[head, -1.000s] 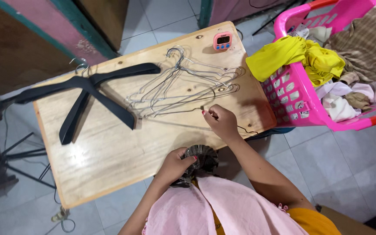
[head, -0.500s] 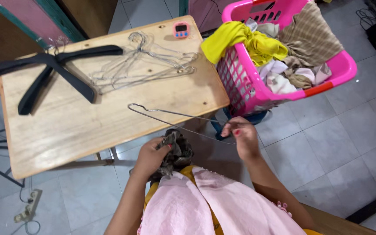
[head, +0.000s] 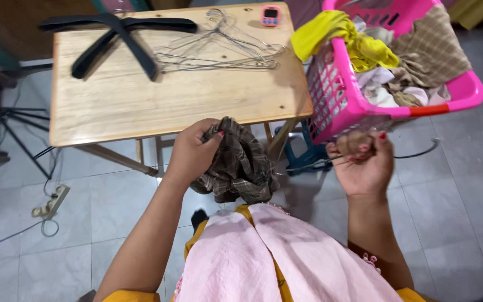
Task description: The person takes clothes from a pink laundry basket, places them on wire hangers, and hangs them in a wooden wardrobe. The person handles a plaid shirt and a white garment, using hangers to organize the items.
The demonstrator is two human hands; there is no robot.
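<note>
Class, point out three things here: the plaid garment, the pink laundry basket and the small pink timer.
plaid garment (head: 238,168), head view, middle of bunched cloth.
pink laundry basket (head: 468,92), head view, right rim.
small pink timer (head: 270,15), head view, its face.

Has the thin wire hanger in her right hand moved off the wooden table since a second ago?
Yes. The thin wire hanger left the wooden table and now sits in the right hand beside the pink basket.

Pale grey glossy floor tiles (head: 113,218) cover the room and reflect soft spots of light at the left and right edges. A light wooden table (head: 141,106) stands on slanted legs, its top dotted with small screw holes. Left of the table, black tripod legs (head: 18,140) and a white power strip (head: 51,202) with a looped cord lie on the floor. A dark wooden panel (head: 6,28) fills the upper left corner.
</note>
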